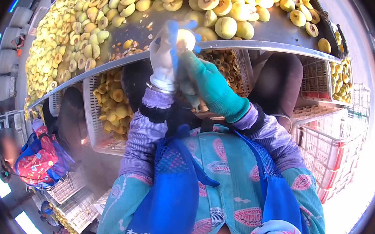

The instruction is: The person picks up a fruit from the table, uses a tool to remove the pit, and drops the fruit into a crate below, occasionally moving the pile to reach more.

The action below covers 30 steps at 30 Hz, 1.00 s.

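My left hand (163,59), in a white glove with blue fingertips, is closed around a pale yellow peach (185,40) above the table's near edge. My right hand (209,82), in a teal glove, is closed just below and right of the peach, its fingertips blurred against it. What it grips is mostly hidden; a small wood-coloured end (202,105) shows beneath it. Beyond both hands, halved yellow peaches (226,27) lie on the metal table (274,40), some with brown pits showing. Loose pits (129,50) lie left of my left hand.
Under the table, a white crate (94,124) holds peach halves, and another crate (244,68) stands behind my right hand. Stacked crates (330,145) stand at the right. A co-worker in a red patterned top (34,162) sits at the left. The table's metal rim (100,70) curves across.
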Motion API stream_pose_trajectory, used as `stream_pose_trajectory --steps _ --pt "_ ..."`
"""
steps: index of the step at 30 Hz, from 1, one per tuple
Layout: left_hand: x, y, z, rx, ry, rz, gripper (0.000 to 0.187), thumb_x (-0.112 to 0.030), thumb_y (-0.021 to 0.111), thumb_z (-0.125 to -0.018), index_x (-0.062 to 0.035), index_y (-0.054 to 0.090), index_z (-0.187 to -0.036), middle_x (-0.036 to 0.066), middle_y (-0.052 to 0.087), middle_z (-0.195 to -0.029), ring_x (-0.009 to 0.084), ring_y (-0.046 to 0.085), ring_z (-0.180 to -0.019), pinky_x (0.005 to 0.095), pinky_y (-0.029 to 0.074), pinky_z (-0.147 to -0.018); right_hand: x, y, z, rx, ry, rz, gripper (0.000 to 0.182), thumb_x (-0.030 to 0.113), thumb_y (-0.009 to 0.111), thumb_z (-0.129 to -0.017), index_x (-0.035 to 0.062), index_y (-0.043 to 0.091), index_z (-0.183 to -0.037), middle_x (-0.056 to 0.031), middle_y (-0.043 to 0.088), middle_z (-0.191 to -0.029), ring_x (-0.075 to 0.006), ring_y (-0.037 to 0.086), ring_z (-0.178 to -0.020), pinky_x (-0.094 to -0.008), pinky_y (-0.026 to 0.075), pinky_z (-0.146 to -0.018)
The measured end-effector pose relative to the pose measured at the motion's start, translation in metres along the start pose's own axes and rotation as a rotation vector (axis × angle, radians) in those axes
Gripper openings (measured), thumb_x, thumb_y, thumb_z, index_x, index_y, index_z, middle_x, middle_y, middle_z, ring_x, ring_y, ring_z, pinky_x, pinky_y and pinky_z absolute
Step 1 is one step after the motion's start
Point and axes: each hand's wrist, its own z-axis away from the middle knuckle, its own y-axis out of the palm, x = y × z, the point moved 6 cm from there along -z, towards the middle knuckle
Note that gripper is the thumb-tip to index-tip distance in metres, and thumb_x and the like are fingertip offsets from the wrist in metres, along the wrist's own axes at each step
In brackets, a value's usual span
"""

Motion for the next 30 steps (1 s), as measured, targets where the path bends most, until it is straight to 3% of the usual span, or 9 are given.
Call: stream_pose_trajectory --steps 4,7,10,13,16,19,22,24,30 --pt "-0.011 0.013 0.004 -0.167 -0.09 -0.178 0.047 -0.036 0.065 -0.093 0.0088 0.062 -0.106 0.022 0.069 -0.094 0.0259 0.068 -0.066 0.0323 0.056 -0.053 -0.001 0.002 0.005 -0.041 0.078 -0.019 0.043 0.051 0.045 -0.1 0.0124 0.057 -0.086 0.0002 0.049 -0.059 -0.0092 0.043 -0.039 -0.0227 0.033 -0.034" --pt "-0.011 0.016 0.006 -0.164 -0.142 -0.248 0.043 -0.034 0.063 -0.094 0.0079 0.066 -0.098 0.019 0.07 -0.089 0.0234 0.067 -0.064 0.0314 0.055 -0.054 -0.001 0.0 0.004 -0.14 0.019 0.147 0.045 0.051 0.044 -0.1 0.0115 0.057 -0.085 -0.0002 0.05 -0.059 -0.0093 0.044 -0.039 -0.0227 0.033 -0.034" --pt "-0.007 0.013 0.007 -0.12 -0.165 -0.188 0.045 -0.037 0.063 -0.094 0.0078 0.067 -0.093 0.017 0.07 -0.084 0.0207 0.065 -0.062 0.0304 0.054 -0.055 -0.01 0.007 0.005 0.052 0.186 -0.222 0.047 0.051 0.043 -0.1 0.0094 0.059 -0.085 -0.0013 0.054 -0.061 -0.0098 0.046 -0.04 -0.0235 0.033 -0.034" --pt "-0.008 0.019 0.011 -0.092 -0.227 -0.313 0.047 -0.038 0.063 -0.094 0.0083 0.067 -0.094 0.016 0.07 -0.082 0.0196 0.065 -0.061 0.0303 0.053 -0.056 -0.001 0.008 0.013 -0.147 0.046 0.164 0.045 0.051 0.044 -0.1 0.0083 0.053 -0.088 -0.0008 0.051 -0.062 -0.0098 0.045 -0.04 -0.0235 0.033 -0.033" --pt "-0.001 0.017 0.007 -0.065 -0.275 -0.296 0.048 -0.04 0.062 -0.095 0.0078 0.068 -0.092 0.014 0.068 -0.077 0.0182 0.064 -0.061 0.0291 0.051 -0.056 -0.005 0.003 0.014 -0.179 0.013 0.217 0.046 0.052 0.044 -0.1 0.0086 0.054 -0.088 -0.0009 0.051 -0.063 -0.0103 0.044 -0.04 -0.0229 0.034 -0.034" --pt "-0.002 0.014 0.002 -0.028 -0.268 -0.349 0.045 -0.038 0.062 -0.095 0.0073 0.067 -0.091 0.012 0.066 -0.073 0.017 0.062 -0.061 0.0297 0.05 -0.058 -0.015 -0.001 0.004 0.014 0.113 -0.101 0.047 0.053 0.044 -0.099 0.0088 0.053 -0.088 -0.0012 0.051 -0.063 -0.0105 0.044 -0.041 -0.0228 0.035 -0.034" --pt "-0.004 0.023 -0.001 -0.073 -0.199 -0.381 0.043 -0.035 0.063 -0.095 0.0071 0.067 -0.091 0.012 0.066 -0.074 0.0166 0.062 -0.063 0.0295 0.05 -0.058 -0.011 0.004 0.003 -0.041 0.046 -0.14 0.043 0.056 0.046 -0.098 0.0172 0.055 -0.084 0.0028 0.047 -0.056 -0.0094 0.041 -0.037 -0.0232 0.031 -0.032" --pt "-0.008 0.031 -0.003 -0.109 -0.211 -0.363 0.041 -0.033 0.064 -0.095 0.0066 0.067 -0.09 0.012 0.066 -0.074 0.0163 0.062 -0.063 0.0291 0.049 -0.058 -0.013 0.003 -0.003 0.036 0.118 -0.287 0.045 0.054 0.044 -0.099 0.0119 0.053 -0.087 0.0015 0.047 -0.06 -0.0097 0.041 -0.039 -0.0232 0.032 -0.033" --pt "0.016 0.023 -0.015 0.327 -0.43 -0.528 0.049 -0.043 0.057 -0.097 0.0047 0.07 -0.098 0.007 0.066 -0.073 0.0112 0.062 -0.066 0.026 0.051 -0.062 -0.009 -0.01 0.008 0.049 0.275 -0.207 0.044 0.052 0.043 -0.1 0.0103 0.051 -0.088 0.0018 0.046 -0.061 -0.0099 0.04 -0.038 -0.0235 0.031 -0.032"
